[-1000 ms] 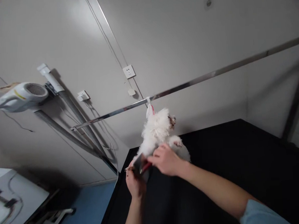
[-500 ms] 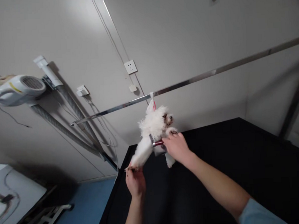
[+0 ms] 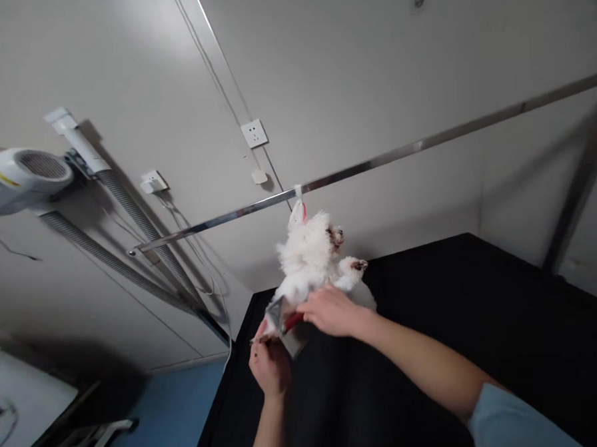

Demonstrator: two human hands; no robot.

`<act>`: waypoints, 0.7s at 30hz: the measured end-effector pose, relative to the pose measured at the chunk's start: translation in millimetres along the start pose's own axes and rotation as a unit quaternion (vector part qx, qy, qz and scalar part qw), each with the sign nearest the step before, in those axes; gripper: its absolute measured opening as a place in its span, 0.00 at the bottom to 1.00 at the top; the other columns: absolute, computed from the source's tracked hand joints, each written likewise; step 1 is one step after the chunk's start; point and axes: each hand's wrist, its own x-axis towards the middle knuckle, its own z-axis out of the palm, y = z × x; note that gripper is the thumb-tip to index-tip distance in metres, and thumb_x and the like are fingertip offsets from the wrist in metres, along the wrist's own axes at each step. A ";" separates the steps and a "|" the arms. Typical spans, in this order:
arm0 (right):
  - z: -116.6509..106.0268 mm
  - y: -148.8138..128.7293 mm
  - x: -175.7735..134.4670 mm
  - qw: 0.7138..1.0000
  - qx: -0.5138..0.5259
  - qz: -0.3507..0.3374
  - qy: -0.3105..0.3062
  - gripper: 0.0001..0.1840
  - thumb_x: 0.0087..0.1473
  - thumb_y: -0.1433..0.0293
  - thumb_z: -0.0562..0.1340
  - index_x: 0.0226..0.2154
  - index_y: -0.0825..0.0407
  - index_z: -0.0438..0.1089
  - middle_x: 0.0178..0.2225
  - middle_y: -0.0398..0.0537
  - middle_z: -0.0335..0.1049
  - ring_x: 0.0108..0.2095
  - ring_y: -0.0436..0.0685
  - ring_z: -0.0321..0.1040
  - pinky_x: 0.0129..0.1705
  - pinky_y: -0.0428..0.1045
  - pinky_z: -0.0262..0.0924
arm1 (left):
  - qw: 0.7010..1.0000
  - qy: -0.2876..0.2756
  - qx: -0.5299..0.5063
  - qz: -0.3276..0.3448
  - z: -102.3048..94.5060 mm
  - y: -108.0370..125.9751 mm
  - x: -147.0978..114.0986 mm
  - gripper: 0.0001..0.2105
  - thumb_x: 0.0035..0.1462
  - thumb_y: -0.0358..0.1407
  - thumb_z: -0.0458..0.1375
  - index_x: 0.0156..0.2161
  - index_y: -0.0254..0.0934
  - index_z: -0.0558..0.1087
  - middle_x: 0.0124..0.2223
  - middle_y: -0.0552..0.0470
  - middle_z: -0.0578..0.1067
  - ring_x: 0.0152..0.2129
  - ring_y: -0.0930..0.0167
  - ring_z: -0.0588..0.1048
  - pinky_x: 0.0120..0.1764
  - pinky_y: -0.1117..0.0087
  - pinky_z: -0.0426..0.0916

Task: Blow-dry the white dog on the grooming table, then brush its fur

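Observation:
A fluffy white dog [image 3: 307, 250] is upright on the black grooming table [image 3: 422, 290], its head turned to the right. A white strap [image 3: 296, 213] with a pink part ties it to the metal bar above. My left hand [image 3: 270, 365] is closed around the dark-stained paw of one outstretched leg. In my right hand [image 3: 330, 310] is the red handle of a slicker brush [image 3: 292, 321]. The brush's silvery head, blurred by motion, lies over the lower leg near my left fingers. The dog's other front paw [image 3: 359, 265] is raised beside its chest.
A metal bar [image 3: 375, 161] crosses above the table. On the left wall hang a white dryer [image 3: 20, 178] and its grey hoses [image 3: 138, 212]. Wall sockets [image 3: 254, 133] and cables are behind. A white-topped unit [image 3: 27, 391] stands at lower left on the blue floor [image 3: 172, 403].
The brush in my right hand has moved down and left from the upper leg to near the paw. My left hand keeps its hold. The other front paw has shifted right.

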 end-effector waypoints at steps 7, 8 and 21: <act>3.5 2.5 -3.4 1.000 -0.007 -0.025 0.011 0.12 0.63 0.67 0.57 0.40 0.47 0.77 0.37 0.50 0.77 0.39 0.58 0.70 0.43 0.53 0.52 | 0.996 0.006 -0.082 -0.014 7.3 4.5 -5.0 0.22 0.58 0.49 0.55 0.48 0.34 0.78 0.53 0.37 0.77 0.50 0.57 0.75 0.52 0.59 0.70; 4.0 3.8 -4.1 0.999 -0.001 -0.032 -0.003 0.11 0.62 0.67 0.58 0.39 0.47 0.77 0.37 0.49 0.77 0.39 0.58 0.70 0.43 0.53 0.52 | 0.996 0.008 -0.091 -0.011 6.7 3.3 -5.0 0.23 0.58 0.50 0.56 0.49 0.34 0.78 0.55 0.37 0.75 0.52 0.56 0.74 0.53 0.59 0.69; -0.5 21.3 -11.2 0.989 -0.021 0.141 0.030 0.15 0.63 0.69 0.55 0.36 0.53 0.77 0.36 0.56 0.77 0.40 0.61 0.72 0.43 0.54 0.55 | 0.984 -0.031 -0.138 0.110 11.4 3.1 3.7 0.13 0.60 0.43 0.58 0.42 0.37 0.80 0.66 0.42 0.63 0.64 0.57 0.61 0.61 0.55 0.61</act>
